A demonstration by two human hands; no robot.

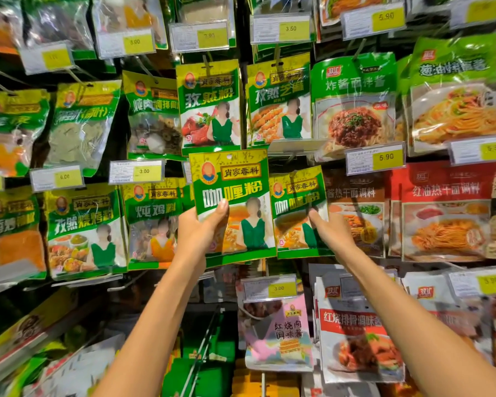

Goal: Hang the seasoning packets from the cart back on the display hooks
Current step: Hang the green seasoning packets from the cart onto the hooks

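We face a dark display rack (pixel 243 47) crowded with hanging green, yellow and red food packets and yellow price tags. Low between our arms sits a green plastic container (pixel 209 365), partly blurred. In front of the rack's middle row we hold up a flat green-and-yellow foil seasoning packet (pixel 235 181), upright, off any hook, just left of a matching hanging packet (pixel 295 196) and overlapping its edge. Our left hand (pixel 196 233) grips the raised packet at its lower left, the thumb on the front and the other fingers hidden behind it. Our right hand (pixel 334 230) rests one digit on the front of the hanging twin; whether its fingers pinch it we cannot tell. The small round hang hole (pixel 229 156) at the held packet's top is free.
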